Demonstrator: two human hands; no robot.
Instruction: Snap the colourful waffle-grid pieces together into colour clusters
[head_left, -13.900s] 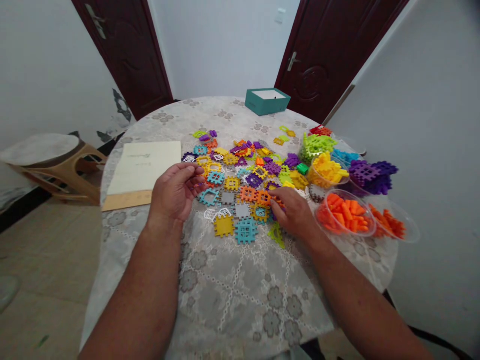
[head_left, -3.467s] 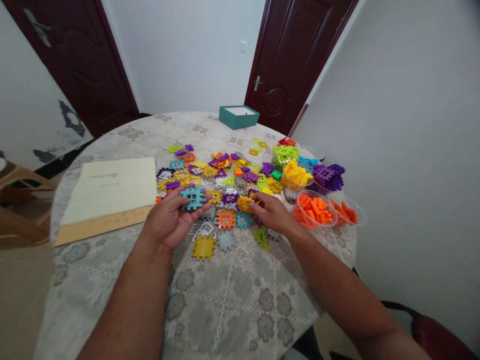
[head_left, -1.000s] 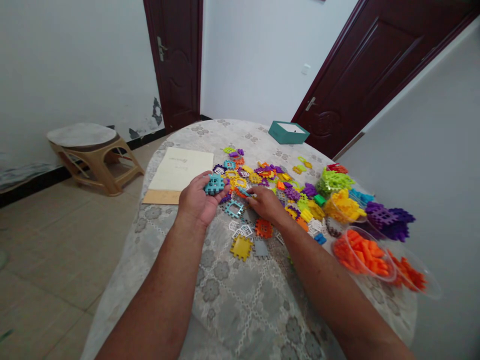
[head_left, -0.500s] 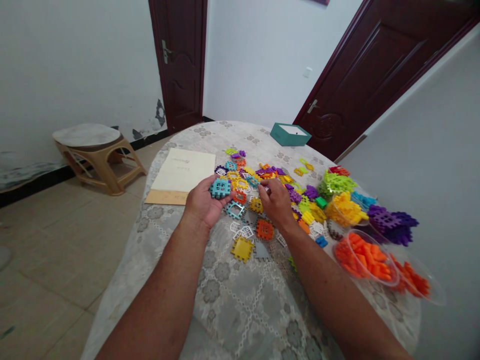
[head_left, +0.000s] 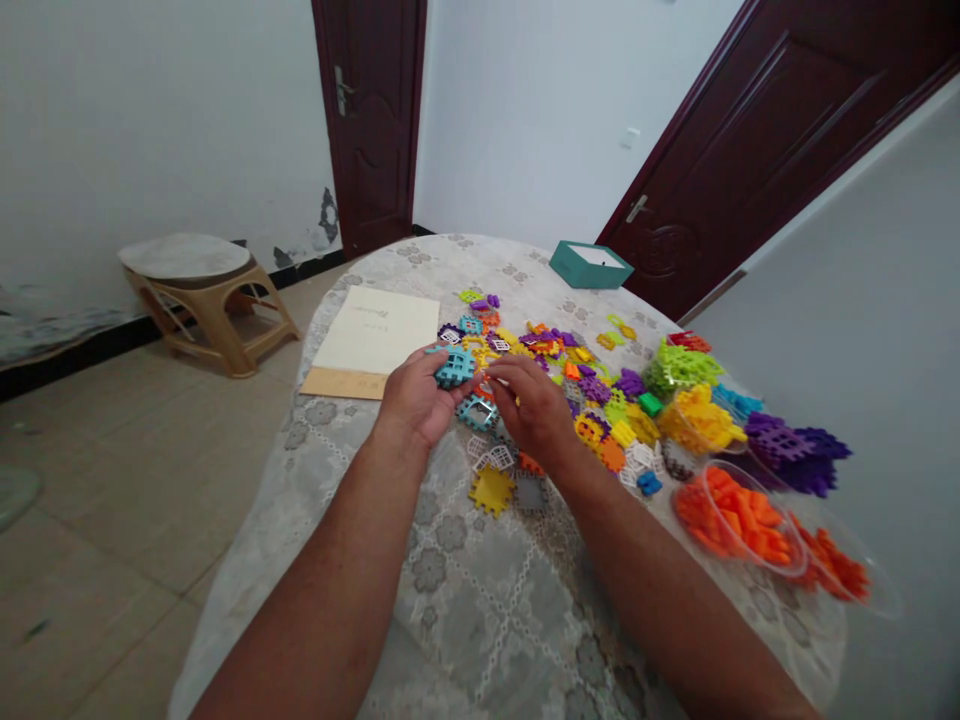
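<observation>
My left hand (head_left: 415, 398) is closed round a stack of teal interlocking square tiles (head_left: 454, 368), held just above the table. My right hand (head_left: 534, 409) is right beside it, fingers curled and pinched over the scattered tiles; what it pinches is too small to make out. A spread of coloured plastic tiles (head_left: 570, 375) covers the round table (head_left: 480, 590) beyond both hands. A yellow tile (head_left: 491, 490) and a grey tile (head_left: 530, 491) lie flat just under my right wrist.
Clear bowls of orange pieces (head_left: 731, 515), yellow pieces (head_left: 697, 418), green pieces (head_left: 675, 365) and purple pieces (head_left: 795, 452) line the right side. A cream booklet (head_left: 373, 338) lies left of the tiles, a teal box (head_left: 591, 264) at the far edge. A wooden stool (head_left: 202, 300) stands on the floor at left.
My right hand has drawn back from the far tiles towards my left hand, so the two hands now nearly touch. The teal stack stays in my left hand.
</observation>
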